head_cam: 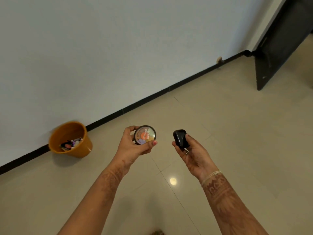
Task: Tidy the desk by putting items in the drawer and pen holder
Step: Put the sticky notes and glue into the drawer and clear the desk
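Note:
My left hand [133, 146] grips a round black tin [145, 135] with a clear lid and a coloured label, thumb and fingers curled round its rim. My right hand [193, 153] holds a small glossy black case [180, 138], the thumb lying on top of it. Both hands are raised in front of me over the tiled floor, about a hand's width apart. No desk, drawer or pen holder is in view.
An orange bin [71, 139] with rubbish inside stands by the white wall at the left. A black skirting strip [152, 95] runs along the wall. A dark panel or door [279, 48] stands at the upper right. Beige glossy tiles [237, 133] cover the floor.

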Action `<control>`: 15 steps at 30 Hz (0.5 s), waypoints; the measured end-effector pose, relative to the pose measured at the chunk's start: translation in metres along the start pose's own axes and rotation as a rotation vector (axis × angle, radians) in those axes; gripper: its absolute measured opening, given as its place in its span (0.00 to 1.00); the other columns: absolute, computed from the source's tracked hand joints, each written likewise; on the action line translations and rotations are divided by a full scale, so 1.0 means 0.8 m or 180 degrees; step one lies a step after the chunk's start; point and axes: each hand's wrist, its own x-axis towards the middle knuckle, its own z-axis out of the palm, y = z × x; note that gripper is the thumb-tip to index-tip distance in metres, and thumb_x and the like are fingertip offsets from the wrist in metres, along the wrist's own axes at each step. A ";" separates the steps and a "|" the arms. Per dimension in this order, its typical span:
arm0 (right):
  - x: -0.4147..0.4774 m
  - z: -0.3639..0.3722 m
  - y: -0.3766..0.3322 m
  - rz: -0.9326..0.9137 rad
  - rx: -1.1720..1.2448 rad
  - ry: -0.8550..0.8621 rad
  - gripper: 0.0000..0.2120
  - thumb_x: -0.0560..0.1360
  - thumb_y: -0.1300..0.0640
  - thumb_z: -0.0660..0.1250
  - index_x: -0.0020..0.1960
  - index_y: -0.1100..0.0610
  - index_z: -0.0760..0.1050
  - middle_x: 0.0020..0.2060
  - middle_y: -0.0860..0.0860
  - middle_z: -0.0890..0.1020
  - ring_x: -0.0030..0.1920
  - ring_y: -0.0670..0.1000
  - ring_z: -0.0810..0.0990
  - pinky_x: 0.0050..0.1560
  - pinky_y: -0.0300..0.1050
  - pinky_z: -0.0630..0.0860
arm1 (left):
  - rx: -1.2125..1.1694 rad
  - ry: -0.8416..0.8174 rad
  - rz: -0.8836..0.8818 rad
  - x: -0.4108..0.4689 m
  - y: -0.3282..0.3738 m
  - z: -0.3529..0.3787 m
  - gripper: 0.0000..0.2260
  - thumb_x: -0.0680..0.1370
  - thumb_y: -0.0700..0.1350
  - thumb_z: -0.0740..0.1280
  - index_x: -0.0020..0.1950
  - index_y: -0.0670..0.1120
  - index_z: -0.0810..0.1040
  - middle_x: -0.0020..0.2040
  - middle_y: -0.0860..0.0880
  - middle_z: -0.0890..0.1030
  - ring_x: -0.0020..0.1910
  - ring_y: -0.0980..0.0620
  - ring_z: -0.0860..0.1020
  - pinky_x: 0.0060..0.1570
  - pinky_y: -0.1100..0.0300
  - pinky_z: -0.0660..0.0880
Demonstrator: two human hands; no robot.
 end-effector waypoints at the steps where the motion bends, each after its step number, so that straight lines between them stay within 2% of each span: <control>1: -0.018 0.022 -0.005 0.0029 -0.0019 -0.0044 0.14 0.79 0.58 0.65 0.61 0.63 0.73 0.55 0.62 0.78 0.46 0.59 0.85 0.37 0.43 0.82 | -0.0092 0.0091 -0.0019 -0.017 0.021 -0.012 0.34 0.55 0.45 0.81 0.56 0.57 0.71 0.54 0.46 0.78 0.51 0.46 0.81 0.37 0.59 0.81; 4: -0.078 0.083 -0.010 0.0170 -0.0250 -0.0245 0.14 0.79 0.58 0.65 0.62 0.62 0.72 0.56 0.62 0.78 0.45 0.58 0.86 0.37 0.43 0.82 | -0.0328 0.0381 -0.0075 -0.075 0.074 -0.045 0.33 0.57 0.45 0.80 0.59 0.54 0.72 0.55 0.46 0.79 0.52 0.46 0.81 0.38 0.59 0.81; 7: -0.131 0.130 -0.003 0.0257 -0.0642 -0.0537 0.13 0.79 0.58 0.64 0.62 0.61 0.72 0.55 0.62 0.78 0.44 0.58 0.85 0.37 0.43 0.82 | -0.0450 0.0593 -0.0050 -0.128 0.103 -0.072 0.33 0.63 0.44 0.78 0.66 0.49 0.71 0.57 0.45 0.80 0.48 0.47 0.83 0.36 0.62 0.80; 11: -0.193 0.157 0.024 0.0428 -0.1001 -0.0913 0.14 0.78 0.58 0.65 0.61 0.63 0.70 0.56 0.63 0.78 0.47 0.59 0.85 0.41 0.45 0.83 | -0.0525 0.0892 0.0046 -0.203 0.112 -0.105 0.25 0.72 0.41 0.74 0.67 0.50 0.71 0.58 0.45 0.80 0.43 0.50 0.83 0.33 0.63 0.78; 15: -0.247 0.164 0.064 0.0713 -0.1301 -0.1240 0.15 0.78 0.59 0.65 0.62 0.65 0.69 0.58 0.64 0.76 0.47 0.59 0.84 0.42 0.46 0.83 | -0.0754 0.1234 0.0060 -0.290 0.104 -0.138 0.22 0.75 0.42 0.72 0.67 0.50 0.72 0.57 0.45 0.81 0.44 0.50 0.83 0.35 0.62 0.78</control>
